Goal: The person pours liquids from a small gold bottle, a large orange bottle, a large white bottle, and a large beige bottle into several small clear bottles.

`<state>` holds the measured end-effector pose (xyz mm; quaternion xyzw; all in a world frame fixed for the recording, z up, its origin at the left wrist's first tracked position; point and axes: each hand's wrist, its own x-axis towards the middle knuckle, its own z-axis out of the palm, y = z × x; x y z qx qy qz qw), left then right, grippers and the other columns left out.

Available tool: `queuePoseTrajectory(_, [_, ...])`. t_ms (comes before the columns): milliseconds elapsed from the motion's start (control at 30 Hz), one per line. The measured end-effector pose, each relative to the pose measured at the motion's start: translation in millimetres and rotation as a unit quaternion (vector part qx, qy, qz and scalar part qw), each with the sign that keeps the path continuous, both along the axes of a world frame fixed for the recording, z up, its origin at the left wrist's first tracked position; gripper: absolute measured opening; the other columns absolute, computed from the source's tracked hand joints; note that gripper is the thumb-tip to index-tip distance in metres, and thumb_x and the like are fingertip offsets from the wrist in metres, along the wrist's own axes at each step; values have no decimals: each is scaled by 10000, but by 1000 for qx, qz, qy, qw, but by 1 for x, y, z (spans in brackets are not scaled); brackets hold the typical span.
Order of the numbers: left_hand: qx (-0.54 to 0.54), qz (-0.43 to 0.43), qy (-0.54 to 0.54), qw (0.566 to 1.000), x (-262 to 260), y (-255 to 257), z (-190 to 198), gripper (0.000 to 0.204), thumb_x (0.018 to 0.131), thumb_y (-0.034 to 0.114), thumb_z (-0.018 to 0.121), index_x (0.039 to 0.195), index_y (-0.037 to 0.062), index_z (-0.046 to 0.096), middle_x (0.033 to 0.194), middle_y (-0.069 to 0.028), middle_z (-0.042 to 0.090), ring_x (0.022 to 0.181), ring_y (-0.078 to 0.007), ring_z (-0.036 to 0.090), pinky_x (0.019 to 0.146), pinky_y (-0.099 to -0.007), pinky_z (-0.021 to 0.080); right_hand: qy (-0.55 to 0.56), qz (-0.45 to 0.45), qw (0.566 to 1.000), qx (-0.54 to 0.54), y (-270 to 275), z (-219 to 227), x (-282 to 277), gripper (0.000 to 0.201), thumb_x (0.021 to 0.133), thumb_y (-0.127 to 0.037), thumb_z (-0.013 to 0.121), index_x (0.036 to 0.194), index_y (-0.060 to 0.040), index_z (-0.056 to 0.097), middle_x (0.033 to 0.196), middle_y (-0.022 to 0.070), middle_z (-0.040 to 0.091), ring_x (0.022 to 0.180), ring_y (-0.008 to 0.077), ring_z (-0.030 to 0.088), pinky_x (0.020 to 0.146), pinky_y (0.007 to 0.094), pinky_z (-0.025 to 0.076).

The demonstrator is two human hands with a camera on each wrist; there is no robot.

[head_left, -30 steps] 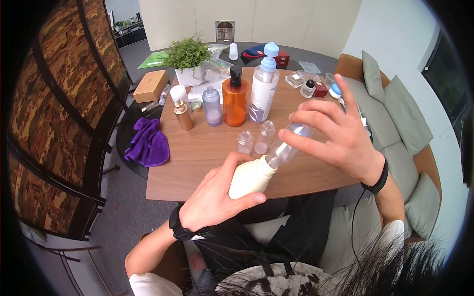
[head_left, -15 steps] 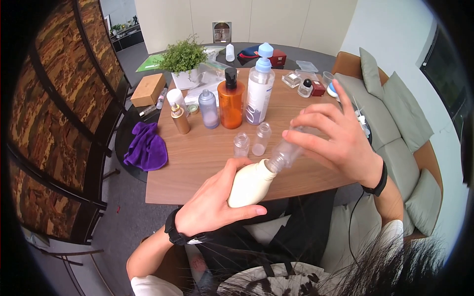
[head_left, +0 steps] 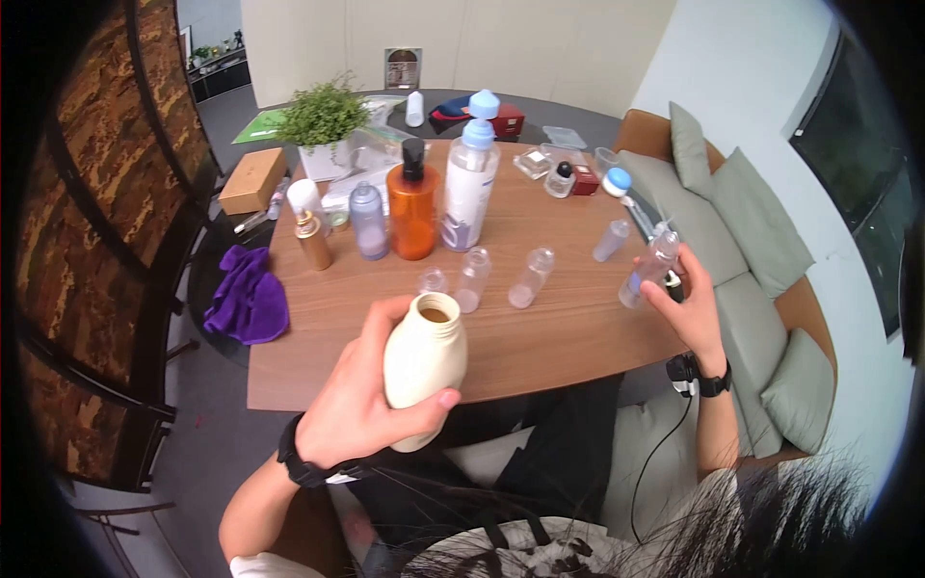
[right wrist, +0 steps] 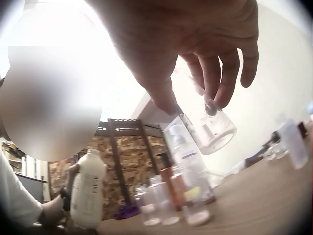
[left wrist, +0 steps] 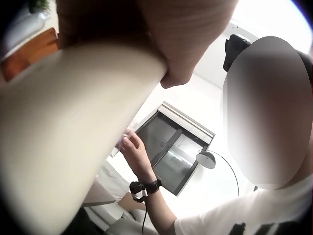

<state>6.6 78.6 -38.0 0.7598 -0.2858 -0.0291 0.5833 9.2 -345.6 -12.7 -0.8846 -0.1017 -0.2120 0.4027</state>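
Observation:
My left hand (head_left: 352,409) grips a cream-coloured bottle (head_left: 424,361), its fingers round one side and its thumb across the front. The bottle stands nearly upright over the table's front edge, with its threaded mouth uncapped. Off to the right, my right hand (head_left: 696,313) pinches a clear bottle (right wrist: 215,134) between thumb and fingertips. That bottle is tilted above the tabletop in the right wrist view. Several small clear bottles stand between the hands, among them one (head_left: 472,281) and another (head_left: 532,279). One more (head_left: 433,280) is partly hidden behind the cream bottle.
Farther back on the table (head_left: 568,356) stand an orange pump bottle (head_left: 413,212), a tall blue-capped bottle (head_left: 468,193) and a lavender bottle (head_left: 368,223). A purple cloth (head_left: 246,299) lies at the left. A small pale bottle (head_left: 611,241) stands near the right hand.
The right hand has drawn the clear bottle away from the cream bottle's mouth, out to the right. The cream bottle has swung from tilted to nearly upright in the left hand.

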Motion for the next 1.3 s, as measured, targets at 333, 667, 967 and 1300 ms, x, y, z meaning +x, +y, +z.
queuePoseTrajectory(333, [-63,-12,68,996,-1,2,-7,796,982,356,736,1532,-42,320,1364,-218,576,1287,-264,579,1115,-425,464,115,-66,990,45,-79,-69,46,437,938,-96,840,1281,34,603,1160,115,739,1051,200,755,994,345,594])
queuePoseTrajectory(667, [-116,-56,120,984,7,9,-12,723,1086,367,594,1596,-15,253,1432,-167,514,1346,-217,515,1150,-401,431,153,-61,986,38,-80,-80,57,531,934,-138,860,1332,33,551,1230,160,730,1142,211,733,1008,348,596])
queuePoseTrajectory(967, [-179,-65,168,967,10,8,-23,1255,811,775,789,1662,95,165,1439,-141,573,1311,-255,629,1080,-459,541,-12,-121,992,-41,-53,-24,-9,750,869,-120,849,1534,-2,523,1442,154,654,1342,272,614,1188,411,438])
queuePoseTrajectory(1300, [-89,-58,108,988,18,14,-27,1346,556,507,1084,1592,108,323,1381,-77,589,1285,-215,605,1099,-425,505,171,91,981,22,38,-29,22,930,838,-156,910,1620,-78,412,1534,111,576,1167,164,618,890,302,514])
